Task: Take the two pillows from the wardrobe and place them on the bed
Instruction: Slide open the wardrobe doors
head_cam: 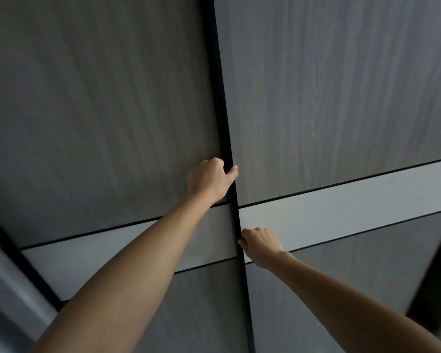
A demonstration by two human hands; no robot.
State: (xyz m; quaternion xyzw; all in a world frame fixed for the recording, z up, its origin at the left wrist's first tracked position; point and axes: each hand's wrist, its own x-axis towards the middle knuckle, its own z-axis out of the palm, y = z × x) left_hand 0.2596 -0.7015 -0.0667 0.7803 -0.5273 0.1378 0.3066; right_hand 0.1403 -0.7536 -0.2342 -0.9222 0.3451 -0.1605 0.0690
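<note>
**Both hands on the dark centre strip of the closed wardrobe doors**

Head view: Two grey wood-grain doors of the wardrobe (329, 85) fill the picture, seen close and at a tilt. The left door (99, 98) and the right door (341, 98) meet at a narrow black vertical strip (222, 98) that runs from the top edge down to the bottom edge. A paler horizontal band (341, 207) crosses each door at hand height, edged above and below by thin black lines, with darker grained panels under it.

The left hand (209, 180) sits on the left door just above the band, fingers curled at the strip and the thumb lying across the black edge, so it grips that edge. The right hand (261, 247) sits lower, on the right door at the level of the band, its fingers bent and hooked at the same strip from the other side. Both bare forearms reach up from the bottom corners.

The doors stand shut and no gap shows between them. The pillows are not visible, nor is the bed. A dark frame edge (23, 261) slants along the lower left.
</note>
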